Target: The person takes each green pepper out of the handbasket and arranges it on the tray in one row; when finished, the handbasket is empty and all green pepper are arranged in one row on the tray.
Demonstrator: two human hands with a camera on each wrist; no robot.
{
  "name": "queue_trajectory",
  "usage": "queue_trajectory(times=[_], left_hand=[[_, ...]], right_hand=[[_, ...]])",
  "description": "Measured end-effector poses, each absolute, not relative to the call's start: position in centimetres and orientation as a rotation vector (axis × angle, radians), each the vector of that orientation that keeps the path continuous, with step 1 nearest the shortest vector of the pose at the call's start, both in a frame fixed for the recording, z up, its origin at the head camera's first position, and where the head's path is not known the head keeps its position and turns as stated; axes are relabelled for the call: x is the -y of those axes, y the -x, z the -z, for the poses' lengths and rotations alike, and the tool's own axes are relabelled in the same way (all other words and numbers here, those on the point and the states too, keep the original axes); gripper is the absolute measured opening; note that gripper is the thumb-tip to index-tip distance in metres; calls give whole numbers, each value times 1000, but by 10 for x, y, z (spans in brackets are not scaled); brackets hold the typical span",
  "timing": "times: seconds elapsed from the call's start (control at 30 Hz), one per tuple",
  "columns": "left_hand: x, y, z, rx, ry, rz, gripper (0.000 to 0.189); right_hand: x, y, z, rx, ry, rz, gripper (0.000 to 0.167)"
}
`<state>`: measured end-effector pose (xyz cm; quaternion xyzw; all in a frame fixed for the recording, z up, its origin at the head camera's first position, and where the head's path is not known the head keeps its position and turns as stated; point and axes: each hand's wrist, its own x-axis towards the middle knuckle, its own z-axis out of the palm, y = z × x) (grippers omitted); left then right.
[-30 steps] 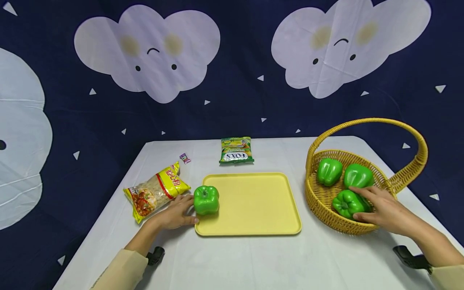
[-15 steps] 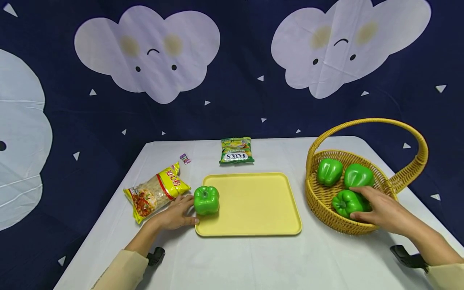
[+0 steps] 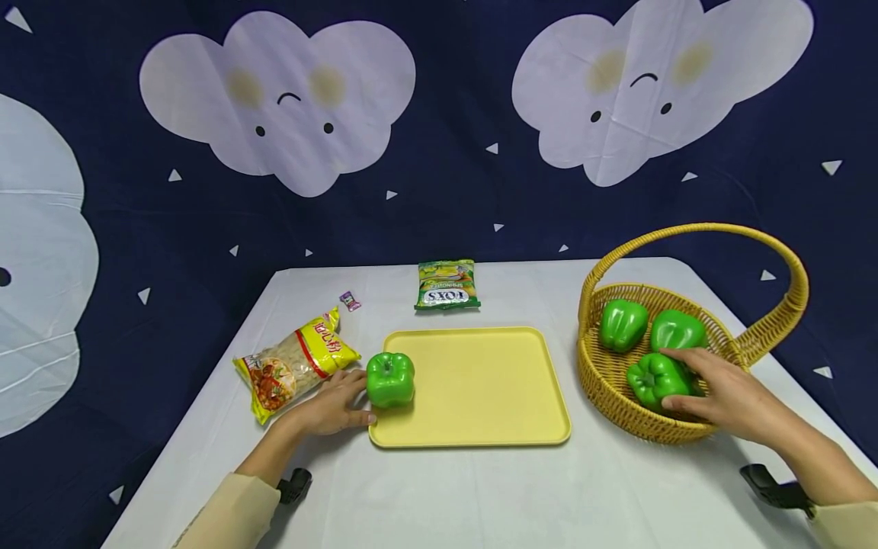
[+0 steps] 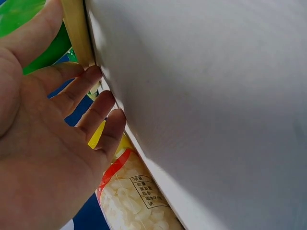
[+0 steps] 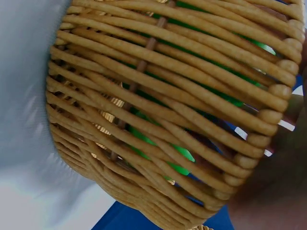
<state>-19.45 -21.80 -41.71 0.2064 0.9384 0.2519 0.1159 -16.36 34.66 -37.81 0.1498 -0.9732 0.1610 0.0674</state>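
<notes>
Bright, even light fills the head view, with glare on the pepper (image 3: 652, 380) in the right hand (image 3: 734, 396). Soft shadow dims the table (image 4: 201, 96) beside the left hand (image 4: 53, 129). In the right wrist view, the hand is dark, blurred.

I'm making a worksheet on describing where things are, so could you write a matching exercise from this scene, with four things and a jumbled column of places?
Things
1. left hand
2. right hand
3. Fox's packet
4. small purple wrapper

Places
A. beyond the far edge of the yellow tray
B. gripping a green pepper in the wicker basket
C. just past the far tip of the yellow food bag
D. at the yellow tray's left edge, beside another green pepper

Pairs: 1-D, 2-B, 3-A, 4-C
</notes>
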Motion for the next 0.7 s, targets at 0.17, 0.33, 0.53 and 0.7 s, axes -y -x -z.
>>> queue_trajectory(times=[0.17,0.33,0.53,0.7], left_hand=[[219,194,417,-2748,-617,-743,70],[219,195,418,-2758,-631,-728,70],[218,195,418,-2764,-638,-720,70],[218,195,418,-2765,-638,-721,69]], right_hand=[[-345,162,374,2878,-442,-481,74],[-342,160,367,2801,-452,-509,73],[-336,156,358,2769,-450,-549,73],[-325,153,352,2723,-481,-591,73]])
